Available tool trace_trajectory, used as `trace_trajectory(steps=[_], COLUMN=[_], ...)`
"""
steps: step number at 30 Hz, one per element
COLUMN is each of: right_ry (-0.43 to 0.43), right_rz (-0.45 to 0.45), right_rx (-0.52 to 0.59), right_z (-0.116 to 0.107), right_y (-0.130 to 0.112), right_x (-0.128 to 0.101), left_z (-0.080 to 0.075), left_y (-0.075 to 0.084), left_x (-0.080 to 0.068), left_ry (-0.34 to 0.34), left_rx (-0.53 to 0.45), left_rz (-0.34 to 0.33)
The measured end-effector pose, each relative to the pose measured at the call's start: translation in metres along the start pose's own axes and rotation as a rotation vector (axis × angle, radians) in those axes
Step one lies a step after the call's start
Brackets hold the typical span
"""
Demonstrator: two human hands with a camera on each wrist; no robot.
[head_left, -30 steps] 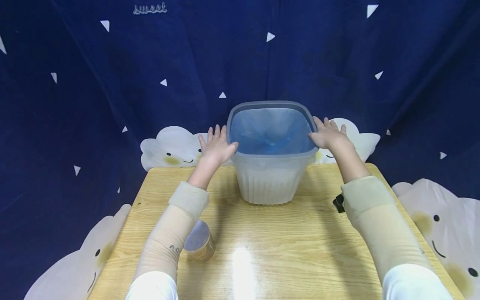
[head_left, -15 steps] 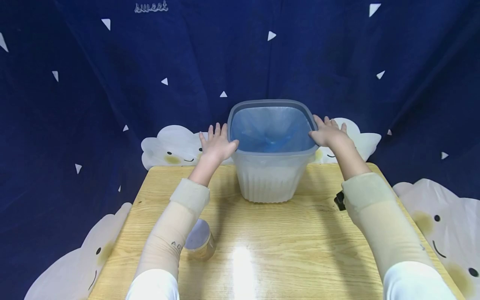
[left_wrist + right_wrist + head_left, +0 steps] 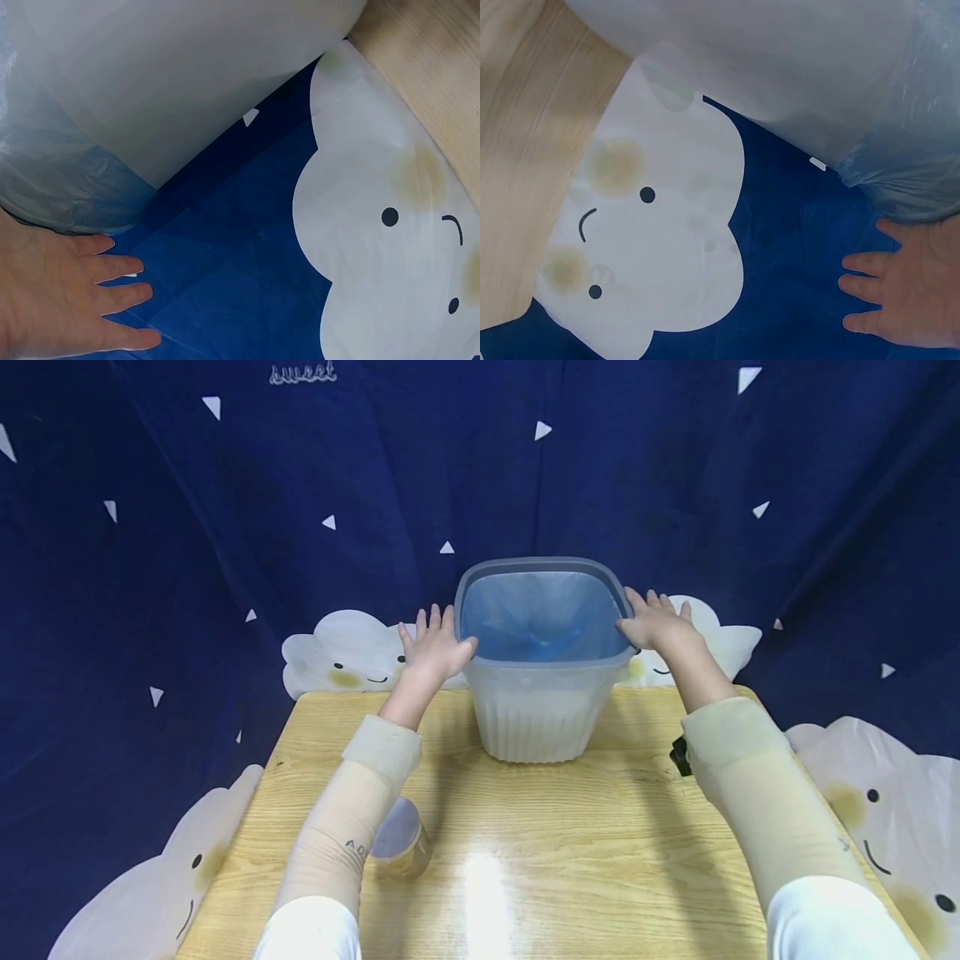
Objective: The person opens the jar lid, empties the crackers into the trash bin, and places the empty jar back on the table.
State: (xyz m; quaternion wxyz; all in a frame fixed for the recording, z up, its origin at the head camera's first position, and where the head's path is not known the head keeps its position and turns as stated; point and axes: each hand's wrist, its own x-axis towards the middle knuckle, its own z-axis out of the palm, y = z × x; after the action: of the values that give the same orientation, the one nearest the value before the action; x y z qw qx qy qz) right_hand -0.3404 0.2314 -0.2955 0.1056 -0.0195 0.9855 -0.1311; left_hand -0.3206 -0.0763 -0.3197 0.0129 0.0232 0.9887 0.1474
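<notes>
A whitish translucent plastic bin (image 3: 536,710) with a grey rim stands at the far end of the table. A blue bag (image 3: 536,627) lines it. In the head view my left hand (image 3: 433,652) is at the left of the rim, fingers spread and straight, thumb at the rim's edge. Opposite, my right hand (image 3: 656,622) touches the right side of the rim, its fingers extended. The left wrist view shows straight fingers (image 3: 124,300) beside the bag's overhang (image 3: 90,191). Likewise, the right wrist view has straight fingers (image 3: 866,289) below the bluish film (image 3: 911,176).
On the wooden table (image 3: 570,852), a small jar (image 3: 408,852) with a pale greyish lid stands partly behind the left sleeve. A black object (image 3: 680,757) peeks out beside the right cuff. A dark blue curtain (image 3: 390,460) with white cloud prints hangs behind the table.
The bin and both hands sit very slightly higher in the head view, toward the curtain. The pose of the hands is the same.
</notes>
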Motion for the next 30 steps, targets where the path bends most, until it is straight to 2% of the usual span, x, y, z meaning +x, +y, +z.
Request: trace_trajectory(steps=[21, 30], right_ry=[-0.006, 0.025], right_rz=[-0.002, -0.003], right_rx=[0.003, 0.005], right_z=[-0.0006, 0.0021], right_y=[-0.0001, -0.0003], right_x=[0.0021, 0.0008], left_z=[-0.0001, 0.001], left_y=[-0.0008, -0.0006], left_x=[0.0011, 0.0012], left_ry=[-0.006, -0.002], left_rx=[-0.011, -0.018], left_rz=[-0.009, -0.01])
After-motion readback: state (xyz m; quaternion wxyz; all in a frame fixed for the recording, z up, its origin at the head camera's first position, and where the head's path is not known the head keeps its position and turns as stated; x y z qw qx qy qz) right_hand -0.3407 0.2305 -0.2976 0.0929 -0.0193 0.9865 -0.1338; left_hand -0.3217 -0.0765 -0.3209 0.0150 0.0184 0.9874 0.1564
